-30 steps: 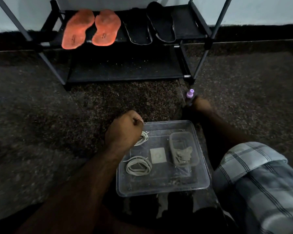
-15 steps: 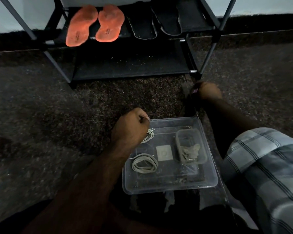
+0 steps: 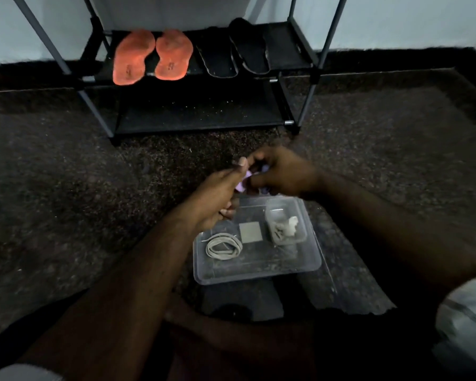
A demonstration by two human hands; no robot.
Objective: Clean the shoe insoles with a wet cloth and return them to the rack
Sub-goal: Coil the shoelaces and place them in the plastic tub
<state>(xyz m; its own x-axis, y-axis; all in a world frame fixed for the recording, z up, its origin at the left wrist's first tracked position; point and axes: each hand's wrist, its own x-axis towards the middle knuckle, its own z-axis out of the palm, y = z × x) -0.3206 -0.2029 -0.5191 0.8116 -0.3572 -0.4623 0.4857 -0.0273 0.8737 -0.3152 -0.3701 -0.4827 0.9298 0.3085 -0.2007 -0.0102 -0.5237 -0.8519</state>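
In the upper left of the frame, two orange insoles (image 3: 134, 56) (image 3: 173, 54) lay side by side on the upper shelf of a black rack (image 3: 286, 45), toes pointing toward the viewer. Just to their right on the same shelf sat two black insoles (image 3: 217, 60) (image 3: 250, 48), the right one slightly overlapping the other's edge. The lower shelf (image 3: 198, 111) beneath them was dusted with pale specks.

At frame centre, the left hand (image 3: 217, 196) reached up from the lower left, its fingers curled and its thumb raised against a small purple object (image 3: 243, 181), pinching it. The right hand (image 3: 283, 171) came in from the right and met it there, fingers curled round the same purple thing; the blur hid what that object was.

Below the hands, a clear plastic tray (image 3: 311, 264) rested on the dark carpet (image 3: 66, 188). Inside it, from left to right, lay a coiled pale lace (image 3: 223, 246), a small grey square (image 3: 250, 232) and a smaller clear tub (image 3: 285, 225) holding pale scraps. At the lower right edge showed a plaid sleeve (image 3: 465, 320).
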